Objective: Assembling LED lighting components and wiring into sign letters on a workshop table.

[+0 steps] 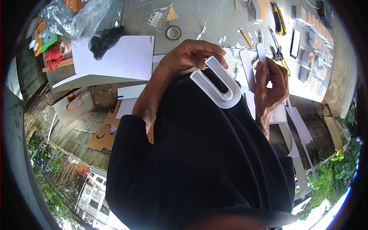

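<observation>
My left hand (pixel 188 55) is closed at the upper end of a white U-shaped letter (pixel 232 96), which has raised walls and a hollow channel. The letter tilts in front of my black shirt, its curved end toward the lower right. In my right hand (pixel 273 82) is a flat, pale U-shaped piece (pixel 247 69), pinched with the thumb on one prong. Both prongs point away from me, and the palm hides part of its curve. The two U shapes are close together but look apart.
A tape roll (pixel 173 33), a pencil (pixel 246 39), pliers (pixel 281 57) and a yellow-black cutter (pixel 279 18) lie across the grey table. White raised letters (pixel 316 42) line its right side. At left are a white sheet (pixel 115 63), plastic bags (pixel 90 21) and red cord (pixel 53 55).
</observation>
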`<state>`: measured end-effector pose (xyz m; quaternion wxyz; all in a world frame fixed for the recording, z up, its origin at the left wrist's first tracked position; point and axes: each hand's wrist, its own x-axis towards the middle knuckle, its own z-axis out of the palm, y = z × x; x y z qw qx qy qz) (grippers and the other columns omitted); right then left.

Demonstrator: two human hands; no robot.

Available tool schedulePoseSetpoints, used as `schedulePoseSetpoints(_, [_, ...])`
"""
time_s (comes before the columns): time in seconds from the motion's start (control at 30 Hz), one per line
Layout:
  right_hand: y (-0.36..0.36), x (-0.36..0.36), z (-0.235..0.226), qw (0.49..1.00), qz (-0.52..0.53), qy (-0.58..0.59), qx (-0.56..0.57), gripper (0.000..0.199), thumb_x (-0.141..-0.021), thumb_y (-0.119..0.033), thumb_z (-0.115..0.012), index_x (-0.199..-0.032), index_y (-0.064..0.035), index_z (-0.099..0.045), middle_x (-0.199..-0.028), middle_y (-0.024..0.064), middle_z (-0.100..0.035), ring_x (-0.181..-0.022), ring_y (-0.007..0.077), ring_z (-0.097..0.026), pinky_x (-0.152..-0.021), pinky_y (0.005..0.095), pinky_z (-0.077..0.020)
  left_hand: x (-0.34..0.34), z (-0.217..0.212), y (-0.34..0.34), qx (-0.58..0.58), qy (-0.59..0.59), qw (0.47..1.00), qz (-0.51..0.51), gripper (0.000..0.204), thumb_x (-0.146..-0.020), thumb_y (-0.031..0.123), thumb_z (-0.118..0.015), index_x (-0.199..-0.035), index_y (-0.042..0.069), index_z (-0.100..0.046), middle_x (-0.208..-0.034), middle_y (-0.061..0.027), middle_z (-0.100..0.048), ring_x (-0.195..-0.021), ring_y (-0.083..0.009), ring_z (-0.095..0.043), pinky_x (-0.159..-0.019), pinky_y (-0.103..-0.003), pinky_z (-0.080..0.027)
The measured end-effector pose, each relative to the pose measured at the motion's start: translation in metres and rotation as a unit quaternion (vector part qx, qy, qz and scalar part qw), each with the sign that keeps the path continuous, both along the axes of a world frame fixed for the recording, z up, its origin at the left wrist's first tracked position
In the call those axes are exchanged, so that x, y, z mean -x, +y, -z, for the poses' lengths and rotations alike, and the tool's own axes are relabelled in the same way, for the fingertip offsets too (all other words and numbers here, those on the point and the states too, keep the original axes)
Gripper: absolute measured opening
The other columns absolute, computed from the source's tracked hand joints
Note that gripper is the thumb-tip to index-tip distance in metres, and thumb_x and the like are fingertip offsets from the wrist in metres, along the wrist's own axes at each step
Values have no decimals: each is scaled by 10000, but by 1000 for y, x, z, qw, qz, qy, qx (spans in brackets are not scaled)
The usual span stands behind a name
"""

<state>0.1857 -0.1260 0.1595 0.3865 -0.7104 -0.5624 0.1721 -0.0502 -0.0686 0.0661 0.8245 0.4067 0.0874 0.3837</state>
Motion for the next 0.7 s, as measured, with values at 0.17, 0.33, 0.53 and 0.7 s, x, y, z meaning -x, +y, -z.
schedulePoseSetpoints(0.17, [-2, -2, -2, 1000, 1, -1, 18, 250, -863, -167, -780, -1041, 5, -740, -912, 55, -685, -741, 99, -630, -667, 257, -507, -5, -3, 10, -41, 9, 999, 15, 492, -780, -4, -727, -1264, 33, -648, -1066, -121, -732, -1093, -286, -689, -988, -379, -530])
schedulePoseSetpoints(0.33, [-4, -3, -1, 1000, 2, 7, 23, 235, -839, -139, -784, -1026, -5, -741, -910, 83, -682, -733, 132, -638, -641, 274, -513, -7, -4, 14, -38, 0, 998, 41, 491, -792, -13, -712, -1276, 21, -637, -1080, -130, -730, -1096, -279, -687, -999, -376, -519])
schedulePoseSetpoints(0.53, [-5, 4, -5, 1000, -10, -8, 18, 229, -811, -110, -794, -1011, -13, -740, -901, 102, -677, -704, 154, -625, -596, 287, -504, -6, -5, 13, -54, 10, 998, 31, 488, -794, -52, -695, -1274, 10, -636, -1085, -139, -730, -1121, -266, -676, -994, -371, -522])
schedulePoseSetpoints(0.7, [-5, 4, -6, 1000, -13, -15, 17, 230, -812, -109, -793, -1014, -14, -739, -900, 100, -675, -703, 153, -624, -592, 284, -501, -4, -6, 12, -55, 24, 998, 31, 502, -782, -106, -670, -1270, 9, -641, -1091, -135, -731, -1117, -255, -679, -993, -355, -520])
